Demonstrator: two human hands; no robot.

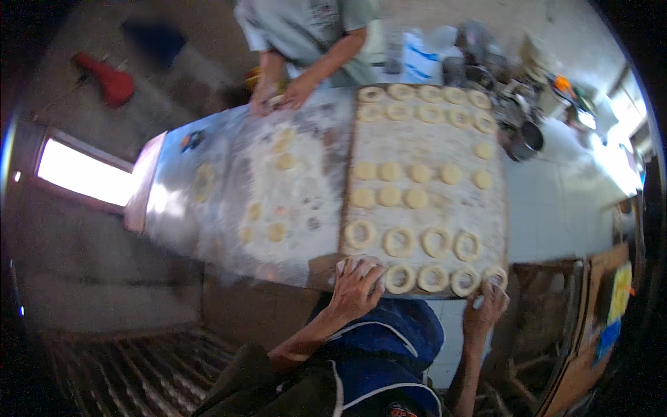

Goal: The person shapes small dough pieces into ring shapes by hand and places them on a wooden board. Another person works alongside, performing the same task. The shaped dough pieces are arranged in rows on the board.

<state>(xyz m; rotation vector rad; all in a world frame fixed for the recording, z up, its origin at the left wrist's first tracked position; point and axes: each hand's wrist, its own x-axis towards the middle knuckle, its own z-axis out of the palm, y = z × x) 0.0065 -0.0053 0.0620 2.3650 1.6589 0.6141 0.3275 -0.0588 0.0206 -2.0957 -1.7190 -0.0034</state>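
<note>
My left hand (357, 285) rests at the near left corner of a floured board (389, 151), its fingers bent and slightly apart. Whatever lies beneath that palm is hidden. At the near right corner, my right hand (488, 304) has its fingers closed at the near edge of a pale dough ring (495, 270). Between my hands lie more dough rings (433, 287), forming two near rows. Flat dough rounds (420, 173) sit across the board's middle, and further dough rings (431, 112) line its far side.
Left of the board, a floured metal tabletop (229, 229) carries several loose dough pieces (276, 231). Across it, another person's hands (281, 101) hold something small and pale. Pots (526, 141) and bags stand at the far right. A wooden frame (549, 306) stands near right.
</note>
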